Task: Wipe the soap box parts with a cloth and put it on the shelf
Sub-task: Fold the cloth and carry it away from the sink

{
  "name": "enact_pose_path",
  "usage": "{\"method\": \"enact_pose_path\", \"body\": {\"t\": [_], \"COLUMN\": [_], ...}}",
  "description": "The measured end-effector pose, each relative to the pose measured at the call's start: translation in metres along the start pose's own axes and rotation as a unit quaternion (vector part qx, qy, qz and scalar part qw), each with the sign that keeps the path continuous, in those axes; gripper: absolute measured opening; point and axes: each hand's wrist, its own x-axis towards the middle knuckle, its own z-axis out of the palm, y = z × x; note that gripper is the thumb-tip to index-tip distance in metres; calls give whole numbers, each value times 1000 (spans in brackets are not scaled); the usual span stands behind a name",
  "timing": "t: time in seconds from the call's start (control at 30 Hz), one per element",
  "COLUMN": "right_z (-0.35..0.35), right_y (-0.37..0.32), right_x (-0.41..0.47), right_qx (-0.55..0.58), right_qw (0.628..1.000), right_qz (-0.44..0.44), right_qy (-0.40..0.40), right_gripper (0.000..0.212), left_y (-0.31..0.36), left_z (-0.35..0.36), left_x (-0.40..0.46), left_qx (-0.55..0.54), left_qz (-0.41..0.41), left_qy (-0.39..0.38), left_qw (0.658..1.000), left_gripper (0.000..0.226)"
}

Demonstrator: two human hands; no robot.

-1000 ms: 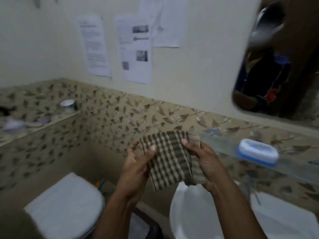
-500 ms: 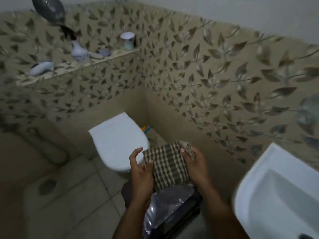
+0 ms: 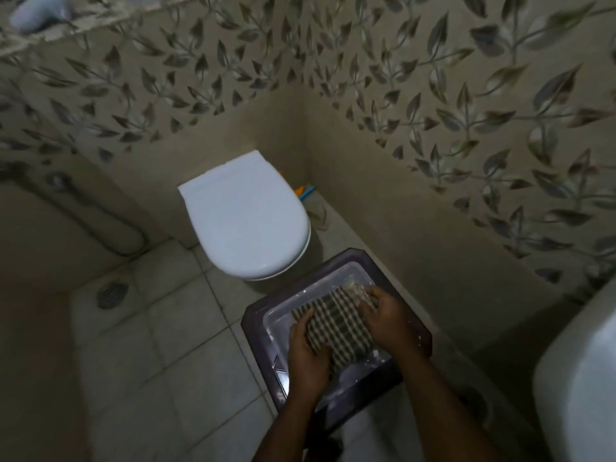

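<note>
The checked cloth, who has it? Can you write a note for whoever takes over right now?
Left hand and right hand: both grip the checked cloth, pressing it down over the dark stool with the pale top.
The soap box and its shelf are out of view.
Done: cannot tell from here.
Left: check the soap box is wiped and sits on the shelf.

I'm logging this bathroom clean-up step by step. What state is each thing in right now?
checked cloth: folded, held by both hands over the bin
left hand: gripping the cloth's near left edge
right hand: gripping the cloth's right edge
lined bin: open, no lid on it
toilet lid: closed
sink: only its edge shows
</note>
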Motion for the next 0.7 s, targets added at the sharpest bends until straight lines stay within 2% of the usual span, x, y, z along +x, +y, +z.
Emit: {"method": "enact_pose_path", "body": {"t": [0.17,0.3,0.43,0.6,0.7], "right_z": [27,35,38,45,43], "right_y": [29,46,59,67,69], "right_x": [7,15,21,26,33], "right_qx": [-29,-38,-19,-20,-32], "right_qw": [999,998,999,999,998], "right_qz": [-20,-35,-30,-35,-39], "right_qy": [18,38,23,30,30], "right_gripper": [29,42,43,42,41], "left_y": [-64,-61,-83,-66,-57], "left_z": [7,8,6,5,7], "left_x": [16,19,22,20,20], "left_qx": [13,57,57,101,134], "left_qz": [-42,-74,-74,-68,-69], "left_qy": [-20,-57,-53,-63,-66], "left_qw": [999,994,994,991,986], "left_gripper": [77,78,82,74,62]}}
